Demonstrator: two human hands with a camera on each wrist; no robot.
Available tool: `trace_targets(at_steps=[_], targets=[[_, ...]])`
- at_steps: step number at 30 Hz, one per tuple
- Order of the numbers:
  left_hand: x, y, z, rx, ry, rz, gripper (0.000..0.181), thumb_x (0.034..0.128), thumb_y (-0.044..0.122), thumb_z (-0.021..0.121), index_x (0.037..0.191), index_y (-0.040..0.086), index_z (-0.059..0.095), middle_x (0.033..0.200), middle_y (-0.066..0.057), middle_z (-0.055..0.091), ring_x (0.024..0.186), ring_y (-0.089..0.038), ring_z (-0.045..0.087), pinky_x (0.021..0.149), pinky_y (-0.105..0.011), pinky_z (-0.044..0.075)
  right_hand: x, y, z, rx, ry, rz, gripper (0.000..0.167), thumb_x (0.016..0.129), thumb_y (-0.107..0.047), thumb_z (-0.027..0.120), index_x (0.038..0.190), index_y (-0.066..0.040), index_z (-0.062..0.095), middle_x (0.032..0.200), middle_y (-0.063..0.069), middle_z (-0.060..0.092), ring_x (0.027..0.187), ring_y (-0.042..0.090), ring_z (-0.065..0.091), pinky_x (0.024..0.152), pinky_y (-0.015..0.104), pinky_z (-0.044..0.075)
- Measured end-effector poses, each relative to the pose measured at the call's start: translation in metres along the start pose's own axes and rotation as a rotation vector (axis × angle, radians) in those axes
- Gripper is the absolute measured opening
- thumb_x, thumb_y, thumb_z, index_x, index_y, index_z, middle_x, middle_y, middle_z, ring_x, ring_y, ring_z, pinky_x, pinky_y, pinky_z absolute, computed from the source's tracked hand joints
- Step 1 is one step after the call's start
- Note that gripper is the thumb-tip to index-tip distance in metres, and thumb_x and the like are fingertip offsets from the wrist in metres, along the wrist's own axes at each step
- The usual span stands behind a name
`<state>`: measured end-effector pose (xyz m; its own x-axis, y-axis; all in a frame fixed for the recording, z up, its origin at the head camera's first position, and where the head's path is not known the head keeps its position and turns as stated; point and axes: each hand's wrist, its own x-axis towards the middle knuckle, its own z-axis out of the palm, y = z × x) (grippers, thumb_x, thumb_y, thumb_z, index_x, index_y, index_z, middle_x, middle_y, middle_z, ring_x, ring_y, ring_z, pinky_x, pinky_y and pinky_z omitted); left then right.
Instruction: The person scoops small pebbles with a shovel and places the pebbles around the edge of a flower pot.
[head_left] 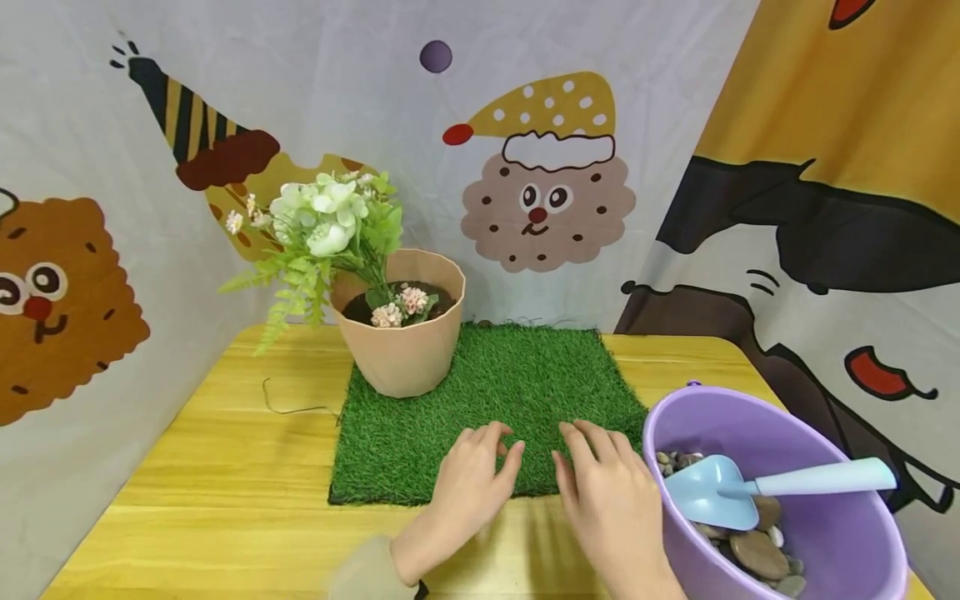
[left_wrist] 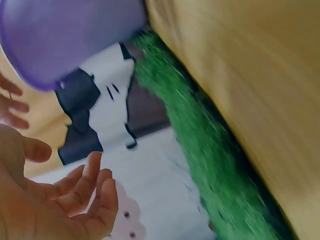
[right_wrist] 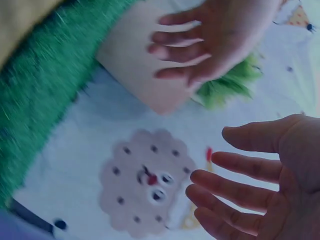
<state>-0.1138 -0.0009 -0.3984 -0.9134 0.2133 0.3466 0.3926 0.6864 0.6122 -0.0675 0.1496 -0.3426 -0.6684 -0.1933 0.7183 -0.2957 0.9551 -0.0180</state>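
Over the front edge of a green artificial grass mat (head_left: 540,375), my left hand (head_left: 472,483) hovers with loosely bent fingers and nothing in them. My right hand (head_left: 611,492) is beside it, also holding nothing, close to the rim of a purple bucket (head_left: 840,542). A light blue scoop (head_left: 720,492) leans in that bucket on several stones (head_left: 759,554). At the mat's back left stands a beige flowerpot (head_left: 405,358) with dark soil, pale green flowers (head_left: 322,212) and small pink blossoms (head_left: 386,315). In the right wrist view the right fingers are spread, relaxed.
The wooden table (head_left: 225,475) carries everything. A thin dark strand (head_left: 296,409) lies left of the mat. Behind the table hangs a cloth (head_left: 375,100) printed with cartoon cookies. The bucket takes up the table's right front.
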Motion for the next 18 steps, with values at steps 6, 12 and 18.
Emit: trace_targets(at_steps=[6,12,18], targets=[[0.003,0.024,0.013,-0.101,-0.067,0.090,0.023,0.0939,0.030,0.054,0.099,0.011,0.067,0.075,0.008,0.062,0.069,-0.001,0.049,0.060,-0.014,0.039,0.000,0.013,-0.038,0.016,0.066,0.071,0.043,0.093,-0.038,0.044,0.102,-0.004,0.070,0.100,0.015,0.070,0.086,0.033,0.064,0.067,0.048,0.053],[0.006,0.048,0.022,-0.139,-0.132,0.139,0.025,0.0955,0.035,0.050,0.096,0.015,0.066,0.077,0.011,0.063,0.073,0.000,0.051,0.065,-0.013,0.041,-0.006,0.042,-0.075,-0.030,0.092,0.309,0.035,0.087,-0.034,0.060,0.108,-0.007,0.069,0.107,0.015,0.069,0.097,0.037,0.059,0.073,0.052,0.045],[0.012,0.071,0.026,-0.154,-0.177,0.144,0.026,0.0964,0.039,0.047,0.096,0.020,0.065,0.080,0.014,0.062,0.076,0.002,0.052,0.071,-0.013,0.042,-0.015,0.094,-0.094,-0.155,0.041,0.569,0.034,0.080,-0.015,0.064,0.111,0.000,0.062,0.114,0.027,0.059,0.104,0.049,0.049,0.084,0.061,0.038]])
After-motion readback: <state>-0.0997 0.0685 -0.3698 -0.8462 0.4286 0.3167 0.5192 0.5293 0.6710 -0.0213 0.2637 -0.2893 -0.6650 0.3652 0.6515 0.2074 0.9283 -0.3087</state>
